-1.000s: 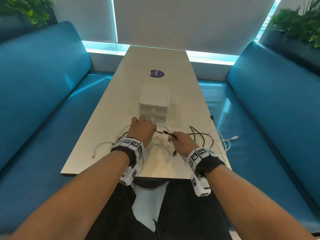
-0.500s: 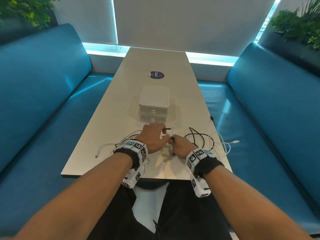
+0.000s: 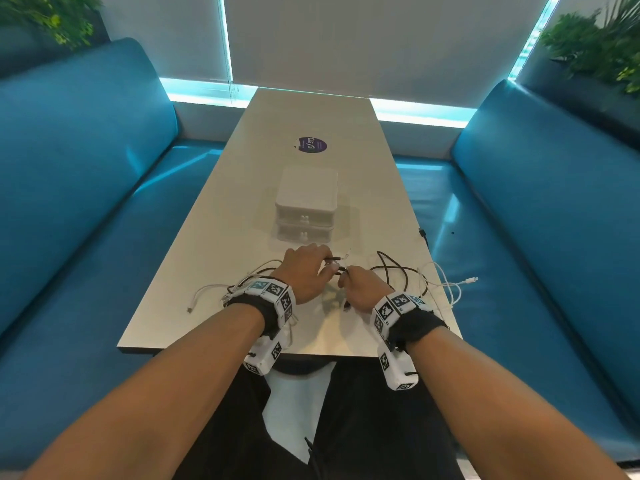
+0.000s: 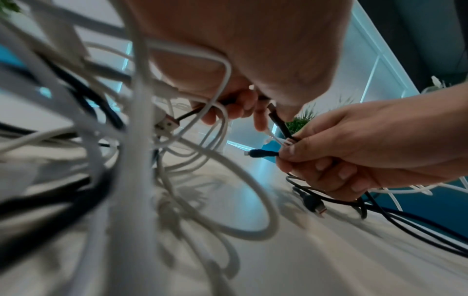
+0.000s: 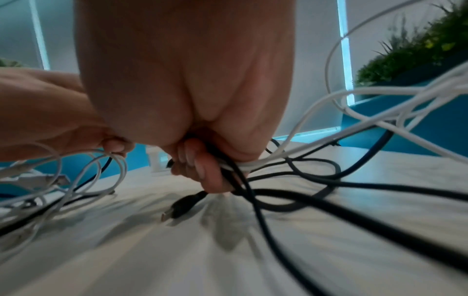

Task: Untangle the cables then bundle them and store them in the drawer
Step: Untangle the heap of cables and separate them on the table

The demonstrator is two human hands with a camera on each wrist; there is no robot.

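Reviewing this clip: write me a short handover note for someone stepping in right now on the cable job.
Left hand: pinching a dark cable end, white cables looped under it.
Right hand: gripping black cables and a white one together.
Both hands work close together near the table's front edge; loose cable runs spread to either side.
The white drawer unit stands just beyond the hands, both drawers closed.
Done: nothing bundled or stored.
Left: finish untangling, bundle each cable, open a drawer, put them in.

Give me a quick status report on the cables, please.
Left hand and right hand both grip cables. Still tangled on table. Drawer unit shut.
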